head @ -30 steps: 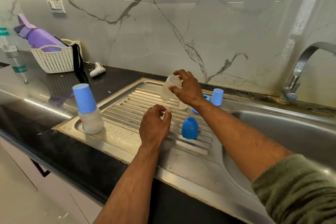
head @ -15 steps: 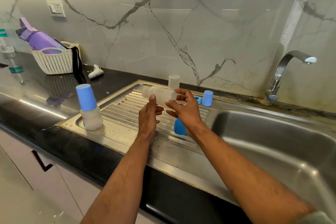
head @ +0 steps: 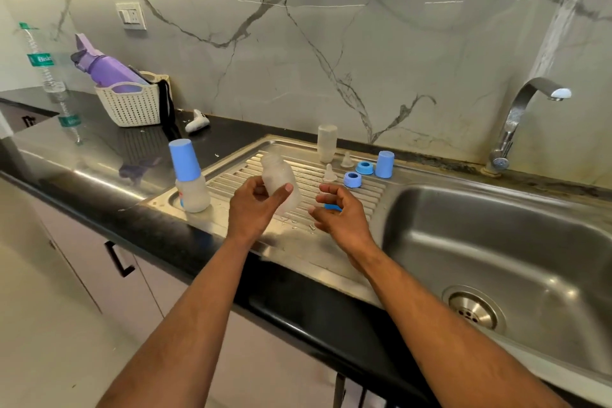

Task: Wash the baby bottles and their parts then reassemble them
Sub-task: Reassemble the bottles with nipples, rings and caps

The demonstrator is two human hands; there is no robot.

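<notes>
My left hand (head: 255, 205) grips a frosted clear bottle body (head: 280, 182), tilted with its neck up and to the left, above the steel drainboard (head: 228, 180). Just right of the bottle is my right hand (head: 339, 220), fingers loosely curled and holding nothing. A blue cap (head: 332, 207) lies half hidden behind it. An assembled bottle with a blue cap (head: 189, 182) stands at the drainboard's left end. At the back stand an upside-down bottle (head: 327, 142), two clear nipples (head: 346, 160) (head: 329, 172), two blue rings (head: 364, 167) (head: 352, 179) and another blue cap (head: 384, 164).
The sink basin (head: 490, 242) lies to the right, with a faucet (head: 523, 109) at its back. On the black counter to the left are a white basket (head: 130, 106) with a purple bottle (head: 106, 68), a small white object (head: 197, 122) and a clear water bottle (head: 44, 63).
The bottle has passed from my right hand to my left. The right hand let go and dropped lower right. The view swung to the right, showing more of the basin.
</notes>
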